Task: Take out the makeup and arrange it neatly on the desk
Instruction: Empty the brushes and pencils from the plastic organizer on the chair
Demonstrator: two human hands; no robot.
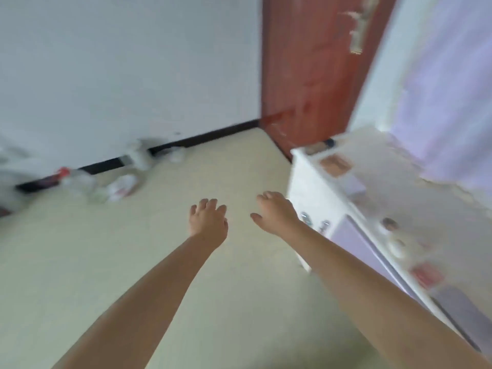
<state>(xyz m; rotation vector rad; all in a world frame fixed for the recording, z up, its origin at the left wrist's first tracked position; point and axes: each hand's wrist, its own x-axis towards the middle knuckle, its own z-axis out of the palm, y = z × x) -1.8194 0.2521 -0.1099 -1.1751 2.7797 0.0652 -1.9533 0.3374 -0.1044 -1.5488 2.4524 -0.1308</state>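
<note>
left hand [208, 222]: arm bare, stretched forward, palm down, fingers loosely curled, grip holding nothing | right hand [277, 213]: arm bare, stretched forward from near right, palm down, thumb out to the left, fingers relaxed, grip holding nothing | hands side by side, apart, not touching

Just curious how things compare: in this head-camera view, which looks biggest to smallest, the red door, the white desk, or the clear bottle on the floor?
1. Red door and white desk: alike, both cut off by the frame, unranked.
2. Clear bottle: smallest, though blurred and farther away.
</note>
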